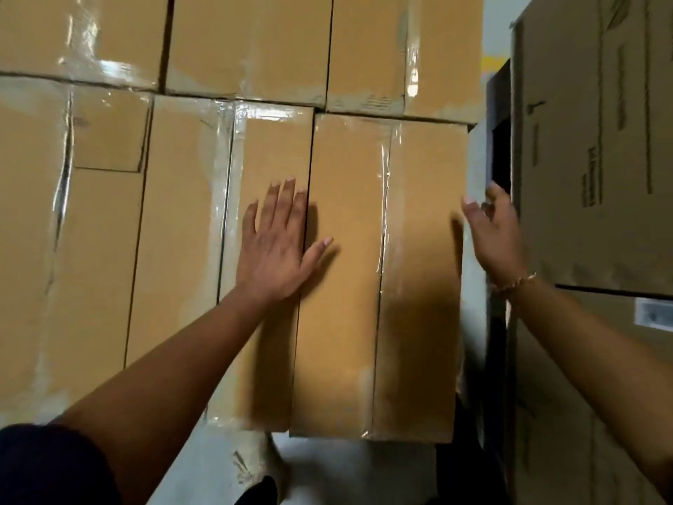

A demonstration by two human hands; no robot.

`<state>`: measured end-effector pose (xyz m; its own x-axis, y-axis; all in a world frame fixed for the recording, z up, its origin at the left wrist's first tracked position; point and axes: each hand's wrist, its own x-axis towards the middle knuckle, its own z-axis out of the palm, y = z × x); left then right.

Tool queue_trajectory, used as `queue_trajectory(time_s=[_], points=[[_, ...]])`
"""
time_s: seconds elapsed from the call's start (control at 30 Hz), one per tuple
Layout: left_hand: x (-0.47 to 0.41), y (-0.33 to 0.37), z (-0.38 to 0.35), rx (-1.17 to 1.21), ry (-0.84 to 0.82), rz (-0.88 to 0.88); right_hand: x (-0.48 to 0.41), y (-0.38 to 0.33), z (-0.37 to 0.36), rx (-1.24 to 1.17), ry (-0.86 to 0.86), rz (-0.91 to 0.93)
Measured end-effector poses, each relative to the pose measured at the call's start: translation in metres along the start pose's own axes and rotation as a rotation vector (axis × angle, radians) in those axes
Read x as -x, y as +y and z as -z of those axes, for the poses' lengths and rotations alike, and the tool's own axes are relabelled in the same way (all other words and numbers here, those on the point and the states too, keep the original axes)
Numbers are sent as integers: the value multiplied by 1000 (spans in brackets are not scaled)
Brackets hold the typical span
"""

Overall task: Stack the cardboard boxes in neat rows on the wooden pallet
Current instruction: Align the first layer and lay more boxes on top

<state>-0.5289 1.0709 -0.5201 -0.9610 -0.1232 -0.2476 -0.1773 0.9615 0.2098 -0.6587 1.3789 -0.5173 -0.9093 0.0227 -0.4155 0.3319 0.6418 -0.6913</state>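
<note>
With fingers (pixel 287 198) spread flat, the left hand (pixel 273 249) presses the seam beside the end box (pixel 378 278); right hand (pixel 491 235) is open, holding nothing, at the box's right edge. Box sits rightmost in its row, under another tier; pallet not visible. Looks stiff, tape-slick, probably hefty: take it by opposite side edges or underneath, not the taped faces.

My left hand (pixel 276 246) lies flat on the boxes (pixel 342 271). My right hand (pixel 491 235) is at their right edge.
</note>
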Motion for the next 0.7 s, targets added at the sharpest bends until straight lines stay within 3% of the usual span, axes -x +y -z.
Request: queue_trajectory(time_s=[0.13, 0.3, 0.43, 0.7], points=[[-110, 0, 5, -73, 99, 5, -107, -31, -2, -45, 24, -5], [-188, -7, -7, -80, 101, 25, -192, -34, -9, -18, -14, -60], [-205, -18, -15, -43, 111, 22, -217, -33, -24, -106, -72, -68], [-208, -20, -22, -61, 129, -13, -219, -34, -47, -293, 20, -112]])
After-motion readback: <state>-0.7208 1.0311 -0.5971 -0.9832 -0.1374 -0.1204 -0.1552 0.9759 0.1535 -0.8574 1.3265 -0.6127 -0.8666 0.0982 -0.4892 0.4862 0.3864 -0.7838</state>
